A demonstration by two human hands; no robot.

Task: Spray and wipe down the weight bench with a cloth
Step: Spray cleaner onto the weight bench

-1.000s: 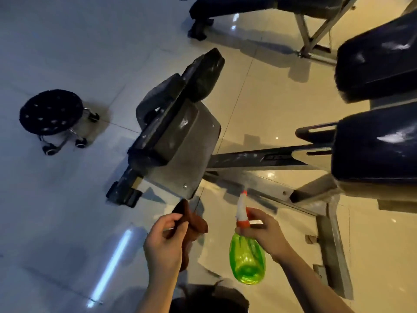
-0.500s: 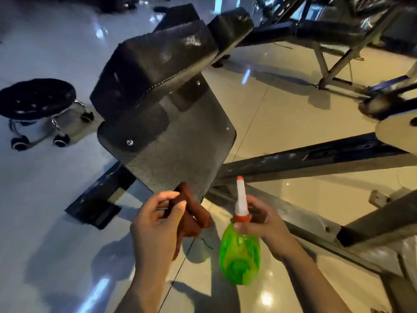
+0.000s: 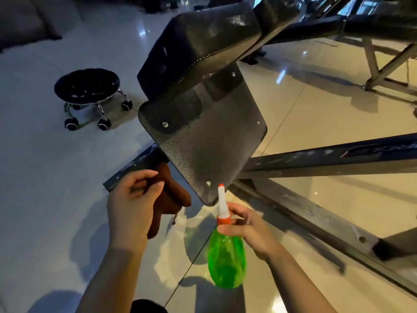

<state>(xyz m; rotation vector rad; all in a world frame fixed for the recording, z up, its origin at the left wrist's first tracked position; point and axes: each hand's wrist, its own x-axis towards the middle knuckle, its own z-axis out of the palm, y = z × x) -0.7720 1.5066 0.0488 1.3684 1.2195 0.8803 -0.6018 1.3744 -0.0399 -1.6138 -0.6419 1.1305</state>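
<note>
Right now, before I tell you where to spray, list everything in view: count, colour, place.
spray bottle: one, green with a white and orange nozzle, low centre, nozzle by the plate's lower corner
cloth: one, brown, bunched left of the bottle
bench pad: one, black, top centre
metal plate: one, dark speckled, under the pad
frame bars: several, dark, on the floor at right
rolling stool: one, black seat, left
second bench: one, dark, top right
floor: glossy pale tiles
left hand: grips the cloth
right hand: grips the bottle's neck

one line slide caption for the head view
Right hand aims green bottle at bench plate; left hand holds cloth.
</note>
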